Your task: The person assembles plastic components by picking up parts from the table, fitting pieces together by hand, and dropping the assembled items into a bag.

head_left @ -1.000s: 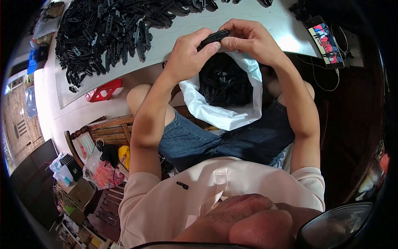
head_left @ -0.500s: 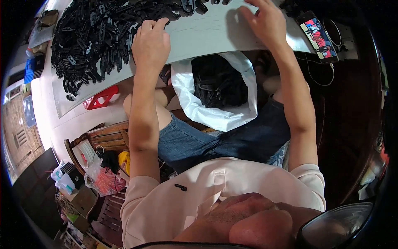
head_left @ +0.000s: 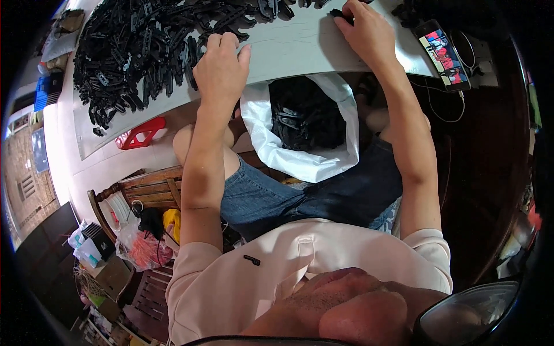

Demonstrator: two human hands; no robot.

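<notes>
A large heap of small black plastic parts (head_left: 124,55) covers the left of the white tabletop (head_left: 288,43). My left hand (head_left: 222,69) is at the heap's right edge, its thumb apart from the bent fingers. The fingertips are partly hidden, and I see nothing held in them. Farther right, my right hand (head_left: 367,32) is closed in a pinch over the table, a dark plastic part (head_left: 336,13) showing at its fingertips. Between my legs, under the table's edge, a white sack (head_left: 262,144) stands open with more black parts (head_left: 309,118) inside.
A phone (head_left: 443,55) with a lit screen and a white cable lies at the right. On the floor at left is a red plastic stool (head_left: 141,132). Lower left, a wooden chair (head_left: 151,193) stands by bags and boxes. A small black part (head_left: 252,260) rests on my shirt.
My left hand has shifted right and slightly nearer, its thumb now spread. My right hand has moved slightly left, and a dark part now shows at its fingertips.
</notes>
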